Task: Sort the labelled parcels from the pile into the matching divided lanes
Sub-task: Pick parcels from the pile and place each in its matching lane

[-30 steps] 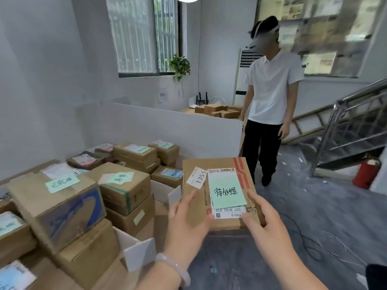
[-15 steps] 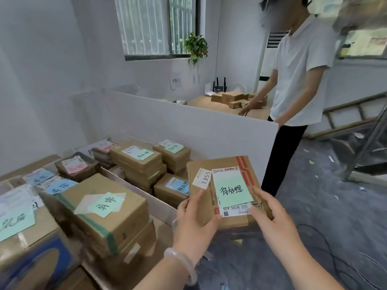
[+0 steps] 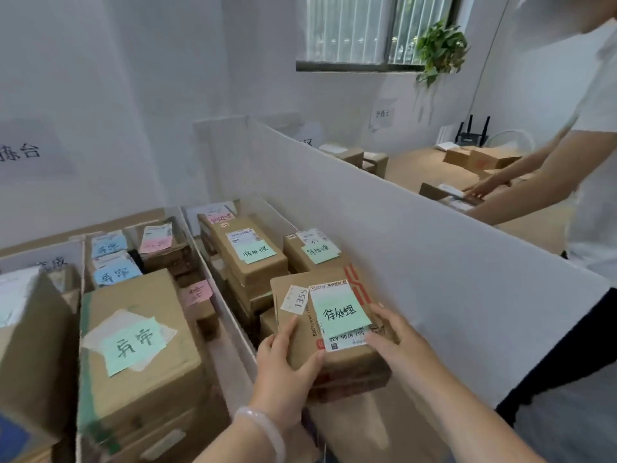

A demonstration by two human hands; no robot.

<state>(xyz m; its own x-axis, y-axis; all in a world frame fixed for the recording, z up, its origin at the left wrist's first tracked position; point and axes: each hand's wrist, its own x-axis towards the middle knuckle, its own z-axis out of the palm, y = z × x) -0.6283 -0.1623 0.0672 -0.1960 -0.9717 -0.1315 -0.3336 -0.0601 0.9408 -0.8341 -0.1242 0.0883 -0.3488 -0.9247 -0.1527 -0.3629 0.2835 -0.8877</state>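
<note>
I hold a flat cardboard parcel point(image 3: 334, 329) with a green handwritten note, a white shipping label and a small tag reading 1355. My left hand point(image 3: 287, 369) grips its near left corner, thumb on top. My right hand point(image 3: 397, 342) grips its near right edge. The parcel hangs over the near end of the rightmost lane point(image 3: 267, 332), between a low white divider point(image 3: 230, 315) and a tall white partition point(image 3: 417, 255). Two stacked parcels with the same green note, one point(image 3: 247, 248) and another point(image 3: 312, 250), lie farther back in that lane.
The lane to the left holds a large box with a green note point(image 3: 137, 345) and smaller parcels with blue notes point(image 3: 115, 274) and pink notes point(image 3: 197, 292). Beyond the partition another person's hand point(image 3: 480, 188) handles boxes on a wooden table point(image 3: 424, 168).
I have stepped closer and turned left; the parcel has moved forward and down, from beside the lanes to over the rightmost lane. Both hands keep their grip.
</note>
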